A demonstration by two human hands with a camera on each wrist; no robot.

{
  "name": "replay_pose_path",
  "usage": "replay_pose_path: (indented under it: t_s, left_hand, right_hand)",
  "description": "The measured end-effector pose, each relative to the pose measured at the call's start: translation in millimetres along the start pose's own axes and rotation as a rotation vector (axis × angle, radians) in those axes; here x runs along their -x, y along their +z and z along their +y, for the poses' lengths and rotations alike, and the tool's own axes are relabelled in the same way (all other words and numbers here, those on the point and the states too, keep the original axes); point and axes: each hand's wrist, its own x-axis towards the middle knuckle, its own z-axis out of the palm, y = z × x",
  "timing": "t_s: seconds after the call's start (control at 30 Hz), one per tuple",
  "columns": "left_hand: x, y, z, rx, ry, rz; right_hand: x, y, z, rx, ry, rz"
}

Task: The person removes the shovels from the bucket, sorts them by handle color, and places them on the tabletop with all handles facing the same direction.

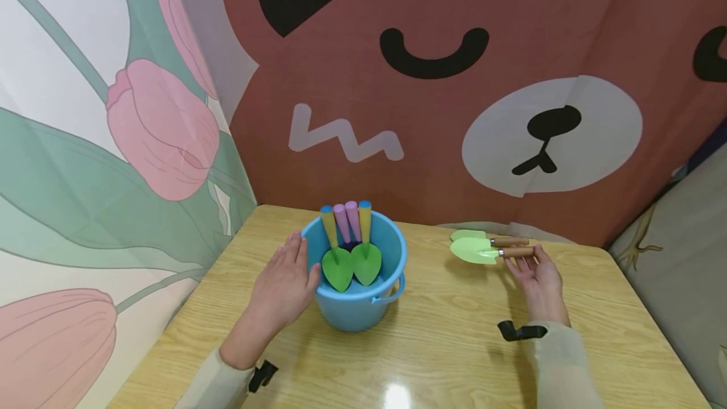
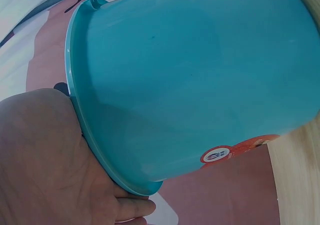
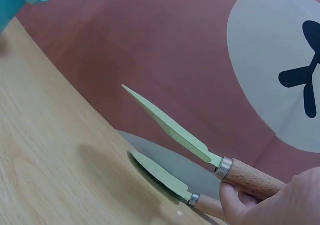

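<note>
A blue bucket (image 1: 353, 314) stands on the table, and my left hand (image 1: 284, 286) lies against its left rim with the fingers straight. Inside the bucket are two trowels with green blades (image 1: 337, 269) and yellow, blue-tipped handles. Between them two pink-purple handles (image 1: 353, 214) stick up; their lower ends are hidden. To the right, my right hand (image 1: 542, 279) grips the wooden handle of a light green hand trowel (image 3: 170, 130), raised above the table with its blade pointing left. A second, similar hand trowel (image 3: 160, 174) lies behind and below it on the table.
The wooden table (image 1: 443, 339) ends at a brown bear-print cloth (image 1: 431, 144) hanging along its back. A tulip-print cloth (image 1: 165, 131) hangs on the left. The bucket's handle (image 1: 392, 295) hangs on its right side.
</note>
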Motion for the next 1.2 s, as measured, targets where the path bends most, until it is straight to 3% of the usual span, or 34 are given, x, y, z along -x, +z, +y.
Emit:
replay_pose_path:
  t_s: [0.23,0.6,1.2]
  left_hand:
    - [-0.9,-0.7,0.0,-0.002,0.005,0.009]
    - [0.1,-2.1,0.3,-0.01,-0.007,-0.025]
    - [0.3,-1.8,1.6,-0.014,-0.005,-0.007]
  right_hand:
    - [-5.2,-1,-2,0.02,-0.003,0.023]
    - [-12.2,-10,-5,0.035,-0.016,0.072]
    - [-18.8,-19,-7,0.053,-0.027,0.111]
